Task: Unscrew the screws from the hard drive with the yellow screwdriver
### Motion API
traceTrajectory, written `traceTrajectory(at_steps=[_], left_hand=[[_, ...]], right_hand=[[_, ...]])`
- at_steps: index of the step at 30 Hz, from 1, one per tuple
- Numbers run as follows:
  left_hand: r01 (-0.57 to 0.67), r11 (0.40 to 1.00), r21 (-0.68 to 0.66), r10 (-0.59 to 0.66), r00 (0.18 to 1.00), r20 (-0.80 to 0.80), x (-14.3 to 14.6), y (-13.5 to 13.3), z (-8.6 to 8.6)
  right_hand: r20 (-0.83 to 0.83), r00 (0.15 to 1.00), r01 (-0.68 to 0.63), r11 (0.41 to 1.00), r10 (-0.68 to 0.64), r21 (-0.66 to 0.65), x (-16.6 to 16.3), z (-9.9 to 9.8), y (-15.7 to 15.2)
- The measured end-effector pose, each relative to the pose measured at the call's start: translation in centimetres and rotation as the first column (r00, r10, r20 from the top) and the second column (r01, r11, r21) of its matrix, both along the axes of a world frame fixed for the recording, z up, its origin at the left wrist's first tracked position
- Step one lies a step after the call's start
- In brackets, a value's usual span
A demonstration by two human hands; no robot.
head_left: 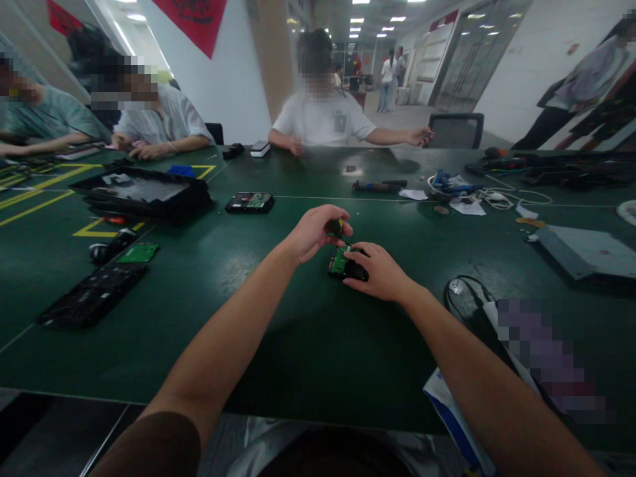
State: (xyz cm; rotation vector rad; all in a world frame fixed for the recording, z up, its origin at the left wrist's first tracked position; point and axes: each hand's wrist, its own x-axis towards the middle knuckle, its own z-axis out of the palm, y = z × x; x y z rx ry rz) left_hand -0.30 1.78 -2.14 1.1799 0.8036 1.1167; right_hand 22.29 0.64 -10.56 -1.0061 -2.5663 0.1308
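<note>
A small black hard drive (342, 264) with a green circuit board on top lies on the dark green table (278, 318) in front of me. My right hand (377, 270) rests on its right side, fingers curled over it and holding it down. My left hand (315, 230) hovers just above the drive's far edge, closed around a black-and-yellow screwdriver handle (336, 226) whose tip points down at the board.
A second hard drive (250, 202) lies further back. A black tray (142, 192), a green board (139, 252) and a black panel (92, 295) are at left. Tools and cables (462, 187) and a grey plate (586, 250) sit at right. Other people sit across the table.
</note>
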Motion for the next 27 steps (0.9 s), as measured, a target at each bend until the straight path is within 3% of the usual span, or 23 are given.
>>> traceTrajectory(at_steps=[4,9,19,27], left_hand=[[-0.044,0.999,-0.014,0.044,0.998,0.047,-0.2,0.4,-0.3],[-0.143,0.988,0.059,0.144,0.989,-0.014,-1.1,0.9,-0.2],[0.008,1.0,0.01,-0.008,0.999,0.031,0.2,0.0,-0.1],[-0.167,0.98,0.107,0.177,0.98,-0.092,-1.0,0.8,0.0]], right_hand=[[-0.011,1.0,0.0,1.0,0.0,0.007,0.1,-0.1,0.0],[-0.026,1.0,-0.006,1.0,0.006,0.001,0.1,-0.2,0.0],[-0.005,1.0,0.002,1.0,-0.002,-0.006,0.0,0.0,0.0],[-0.018,1.0,0.003,1.0,-0.003,-0.006,0.0,0.1,-0.1]])
